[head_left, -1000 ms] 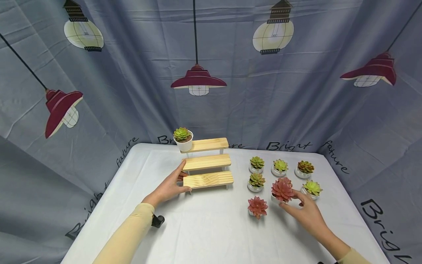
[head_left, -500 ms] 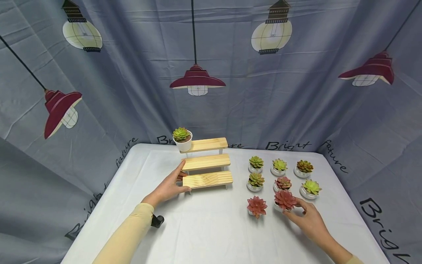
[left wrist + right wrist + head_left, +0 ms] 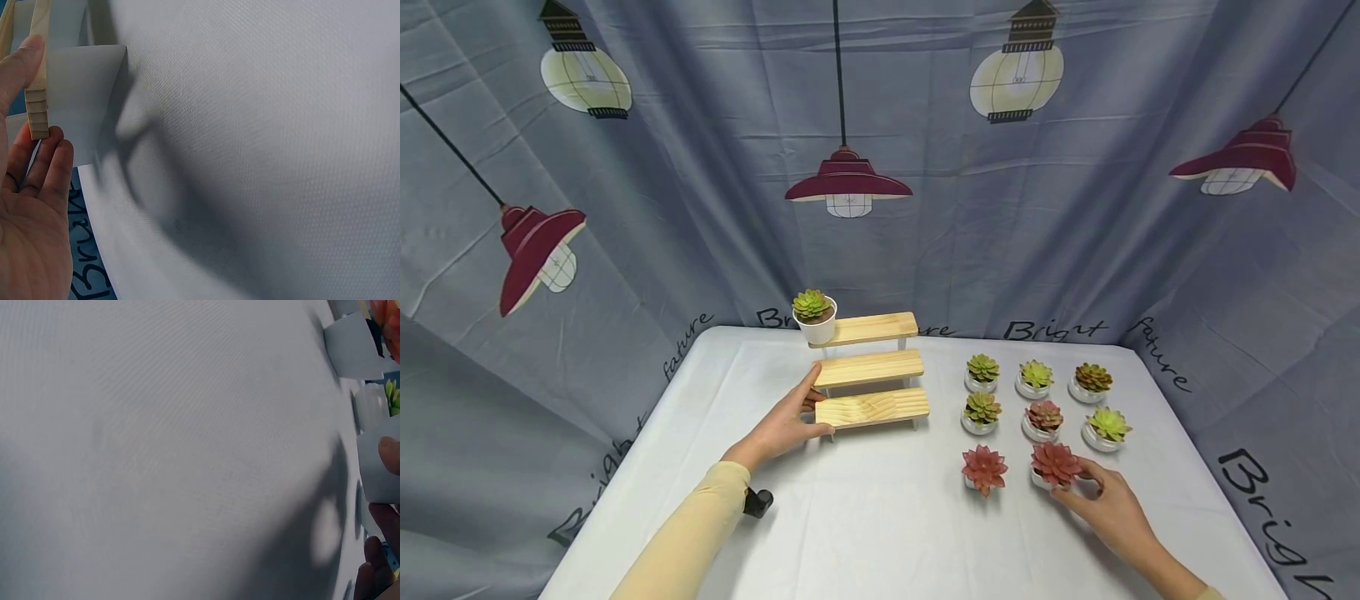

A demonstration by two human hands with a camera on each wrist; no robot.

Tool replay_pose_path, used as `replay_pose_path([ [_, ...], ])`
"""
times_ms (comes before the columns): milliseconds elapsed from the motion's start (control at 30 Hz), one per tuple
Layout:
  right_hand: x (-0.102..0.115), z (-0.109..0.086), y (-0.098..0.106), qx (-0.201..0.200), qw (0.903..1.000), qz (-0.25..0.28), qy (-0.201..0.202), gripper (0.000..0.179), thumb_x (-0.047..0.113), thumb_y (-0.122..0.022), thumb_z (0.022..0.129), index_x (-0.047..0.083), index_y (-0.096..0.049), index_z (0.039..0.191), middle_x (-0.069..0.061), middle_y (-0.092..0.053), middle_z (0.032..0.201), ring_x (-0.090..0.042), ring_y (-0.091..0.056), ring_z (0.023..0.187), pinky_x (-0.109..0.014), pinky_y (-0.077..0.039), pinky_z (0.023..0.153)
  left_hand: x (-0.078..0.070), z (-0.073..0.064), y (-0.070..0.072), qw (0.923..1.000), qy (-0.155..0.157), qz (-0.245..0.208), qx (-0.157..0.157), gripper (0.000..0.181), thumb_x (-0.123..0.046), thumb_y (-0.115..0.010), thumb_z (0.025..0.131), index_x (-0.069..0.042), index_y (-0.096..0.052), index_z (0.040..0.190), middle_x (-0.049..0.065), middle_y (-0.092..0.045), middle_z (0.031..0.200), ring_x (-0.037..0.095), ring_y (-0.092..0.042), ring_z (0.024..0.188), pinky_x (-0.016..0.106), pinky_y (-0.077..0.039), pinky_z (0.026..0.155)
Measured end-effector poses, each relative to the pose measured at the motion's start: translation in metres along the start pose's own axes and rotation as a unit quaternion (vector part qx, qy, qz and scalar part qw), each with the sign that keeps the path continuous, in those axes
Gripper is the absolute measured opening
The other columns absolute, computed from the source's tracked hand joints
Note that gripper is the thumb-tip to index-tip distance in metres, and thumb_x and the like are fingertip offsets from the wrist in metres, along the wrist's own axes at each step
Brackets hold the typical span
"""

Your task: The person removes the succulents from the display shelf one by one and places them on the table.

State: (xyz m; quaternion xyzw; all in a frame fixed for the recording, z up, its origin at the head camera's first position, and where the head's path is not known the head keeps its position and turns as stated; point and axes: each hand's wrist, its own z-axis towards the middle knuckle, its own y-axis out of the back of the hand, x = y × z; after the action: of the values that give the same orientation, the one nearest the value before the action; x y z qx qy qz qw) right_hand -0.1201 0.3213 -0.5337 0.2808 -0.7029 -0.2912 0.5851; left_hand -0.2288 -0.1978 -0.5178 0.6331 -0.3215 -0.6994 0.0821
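Observation:
My left hand (image 3: 777, 427) holds the left end of a three-step wooden display stand (image 3: 874, 408), thumb at the lowest step and fingers by the middle one. The left wrist view has the thumb on the plank (image 3: 37, 75) and fingertips at its end. With thumb and fingers, my right hand (image 3: 1111, 507) pinches a red potted succulent (image 3: 1055, 463) in the front row; its white pot (image 3: 375, 472) shows in the right wrist view. Whether that pot touches the table is unclear. A green succulent in a white pot (image 3: 821, 328) sits on the top step's left end.
Left of the held plant stands another red succulent (image 3: 984, 468). Behind are several small potted succulents, among them a reddish one (image 3: 1044, 418), a lime one (image 3: 1108, 425) and a brownish one (image 3: 1093, 379). A white cloth (image 3: 880, 517) covers the table; a grey curtain (image 3: 925, 250) hangs behind.
My right hand has brought the red succulent nearer the front edge and slightly right, uncovering the reddish succulent behind it. The left hand and the stand keep their places.

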Motion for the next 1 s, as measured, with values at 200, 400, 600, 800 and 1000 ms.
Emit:
replay_pose_path([
  [200,-0.008,0.000,0.001,0.011,0.9999,0.005,-0.009,0.091,0.051,-0.081,0.086,-0.006,-0.046,0.148,-0.033,-0.050,0.136,-0.047,-0.050,0.121,-0.060,-0.046,0.094,0.001,0.001,0.000,1.0000,0.004,0.001,0.002,0.115,-0.018,-0.086,0.087,-0.033,-0.003,0.166,0.016,-0.052,0.143,0.028,-0.055,0.126,0.049,-0.041,0.109],
  [400,-0.019,0.000,0.002,0.012,0.9996,0.017,0.016,0.087,0.048,-0.081,0.087,-0.005,-0.049,0.147,-0.027,-0.054,0.133,-0.043,-0.049,0.123,-0.056,-0.045,0.096,0.003,0.003,0.000,1.0000,0.003,0.005,0.002,0.117,-0.018,-0.087,0.086,-0.032,-0.003,0.166,0.018,-0.051,0.144,0.027,-0.055,0.127,0.044,-0.042,0.109],
  [600,-0.026,0.003,0.002,0.031,0.9990,0.028,0.013,0.091,0.049,-0.080,0.088,-0.007,-0.044,0.150,-0.030,-0.049,0.138,-0.045,-0.042,0.129,-0.061,-0.041,0.104,0.002,0.003,0.000,1.0000,0.001,0.006,0.003,0.117,-0.019,-0.087,0.085,-0.032,-0.003,0.166,0.017,-0.052,0.144,0.026,-0.055,0.127,0.043,-0.042,0.108],
  [800,-0.030,0.004,0.001,0.041,0.9981,0.045,0.013,0.092,0.047,-0.082,0.086,-0.008,-0.044,0.150,-0.031,-0.047,0.139,-0.048,-0.037,0.132,-0.066,-0.035,0.106,0.002,0.002,-0.001,0.9999,-0.002,0.009,-0.003,0.116,-0.019,-0.087,0.085,-0.030,-0.004,0.166,0.015,-0.054,0.141,0.027,-0.057,0.125,0.045,-0.043,0.108],
  [1000,-0.033,0.006,-0.002,0.046,0.9975,0.053,0.009,0.095,0.047,-0.082,0.086,-0.010,-0.042,0.150,-0.033,-0.044,0.142,-0.050,-0.034,0.135,-0.068,-0.031,0.107,0.002,0.002,0.000,0.9999,-0.002,0.012,-0.002,0.117,-0.019,-0.087,0.085,-0.029,-0.003,0.166,0.016,-0.054,0.141,0.028,-0.057,0.126,0.045,-0.043,0.108],
])
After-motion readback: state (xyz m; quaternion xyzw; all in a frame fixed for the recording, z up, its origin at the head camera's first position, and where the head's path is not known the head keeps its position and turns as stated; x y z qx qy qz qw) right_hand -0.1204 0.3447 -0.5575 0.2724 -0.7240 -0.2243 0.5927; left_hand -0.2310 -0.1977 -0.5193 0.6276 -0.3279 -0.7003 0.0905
